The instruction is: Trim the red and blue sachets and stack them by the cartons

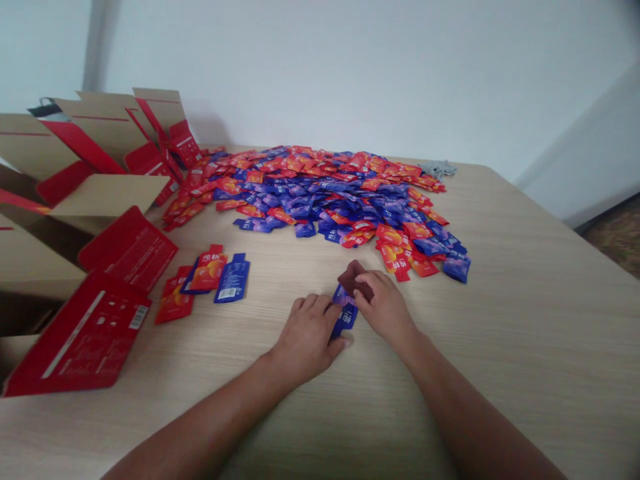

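Observation:
A blue sachet (343,325) with purple fruit print lies flat on the table in front of me. My left hand (311,333) grips its left edge, fingers bent over it and thumb near its lower end. In my right hand (384,301) is a folded dark-brown cloth (361,283), pinched against the top part of the same sachet, which it partly covers. Left of my hands lie a few loose sachets: a blue one (233,279) with its barcode side up, a red one (209,268) overlapping another blue one, and a red one (175,297) nearest the boxes.
A wide heap of red and blue sachets (320,193) spreads along the table's back. Several open red cardboard boxes (95,333) stand at the left, flaps up. A crumpled grey cloth (439,169) lies behind the heap's right end. The wooden table (525,300) meets a white wall (350,73).

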`<act>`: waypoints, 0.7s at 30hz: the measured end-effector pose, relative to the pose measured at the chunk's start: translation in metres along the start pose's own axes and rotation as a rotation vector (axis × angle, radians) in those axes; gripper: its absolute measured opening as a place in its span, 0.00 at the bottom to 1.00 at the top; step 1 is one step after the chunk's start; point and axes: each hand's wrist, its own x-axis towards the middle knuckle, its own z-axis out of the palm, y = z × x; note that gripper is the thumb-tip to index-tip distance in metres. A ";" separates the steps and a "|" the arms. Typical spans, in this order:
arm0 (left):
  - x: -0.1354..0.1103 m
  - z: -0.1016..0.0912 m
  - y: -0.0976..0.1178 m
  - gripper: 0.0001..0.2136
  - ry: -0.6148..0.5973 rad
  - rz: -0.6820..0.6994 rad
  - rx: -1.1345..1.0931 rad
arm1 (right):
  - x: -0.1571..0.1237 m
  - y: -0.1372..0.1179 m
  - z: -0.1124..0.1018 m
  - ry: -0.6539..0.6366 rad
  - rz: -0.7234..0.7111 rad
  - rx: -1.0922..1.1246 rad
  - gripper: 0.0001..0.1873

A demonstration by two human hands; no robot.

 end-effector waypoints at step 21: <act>0.001 0.006 -0.007 0.09 -0.018 0.124 0.106 | -0.001 0.006 -0.002 0.065 0.089 -0.043 0.13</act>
